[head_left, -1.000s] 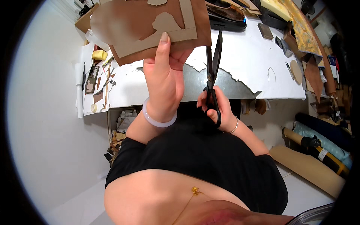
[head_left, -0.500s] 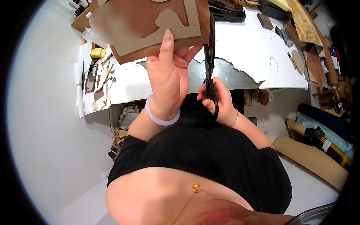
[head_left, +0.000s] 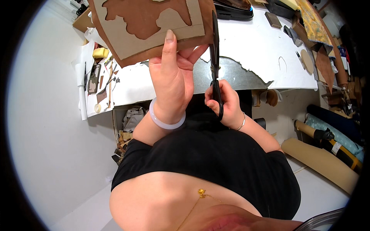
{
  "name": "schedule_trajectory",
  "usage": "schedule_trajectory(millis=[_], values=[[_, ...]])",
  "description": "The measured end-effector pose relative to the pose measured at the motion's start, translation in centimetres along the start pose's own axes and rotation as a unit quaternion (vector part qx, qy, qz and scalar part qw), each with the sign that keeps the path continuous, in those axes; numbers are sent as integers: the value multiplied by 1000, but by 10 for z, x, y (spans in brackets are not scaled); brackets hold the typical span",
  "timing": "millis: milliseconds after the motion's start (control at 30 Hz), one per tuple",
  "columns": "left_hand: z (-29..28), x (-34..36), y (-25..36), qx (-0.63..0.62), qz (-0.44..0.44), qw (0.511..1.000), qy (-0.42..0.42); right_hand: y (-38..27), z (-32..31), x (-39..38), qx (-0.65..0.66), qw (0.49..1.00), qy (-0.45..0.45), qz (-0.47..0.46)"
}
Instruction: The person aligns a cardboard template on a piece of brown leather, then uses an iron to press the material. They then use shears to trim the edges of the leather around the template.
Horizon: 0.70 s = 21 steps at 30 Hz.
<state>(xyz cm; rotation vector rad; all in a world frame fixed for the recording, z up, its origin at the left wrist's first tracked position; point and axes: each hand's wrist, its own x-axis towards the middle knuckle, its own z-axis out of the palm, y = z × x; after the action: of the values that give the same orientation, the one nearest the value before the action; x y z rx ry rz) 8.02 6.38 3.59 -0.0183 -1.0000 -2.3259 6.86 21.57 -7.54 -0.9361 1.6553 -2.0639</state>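
My left hand (head_left: 169, 75), thumb against fingers, pinches the brown sheet (head_left: 144, 19) above the bench (head_left: 235, 75), beyond its near edge; my right hand (head_left: 229, 104) is curled closed round the scissors (head_left: 214, 57). Steady support and blades aligned with the sheet's right side should favour control.

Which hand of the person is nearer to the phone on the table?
Left. The left hand, holding the brown sheet, is to the right of the phone; the right hand, holding the black scissors, is farther to the right.
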Motion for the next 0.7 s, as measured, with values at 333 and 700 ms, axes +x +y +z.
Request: schedule_trajectory(millis=[333, 700], values=[[-5, 0, -1, -2, -6, 1000, -4, 1, -1, 0, 0, 1000, -4, 6], [-11, -5, -5, 28, -6, 999, -46, -12, -5, 9, 7, 1000, -15, -23]])
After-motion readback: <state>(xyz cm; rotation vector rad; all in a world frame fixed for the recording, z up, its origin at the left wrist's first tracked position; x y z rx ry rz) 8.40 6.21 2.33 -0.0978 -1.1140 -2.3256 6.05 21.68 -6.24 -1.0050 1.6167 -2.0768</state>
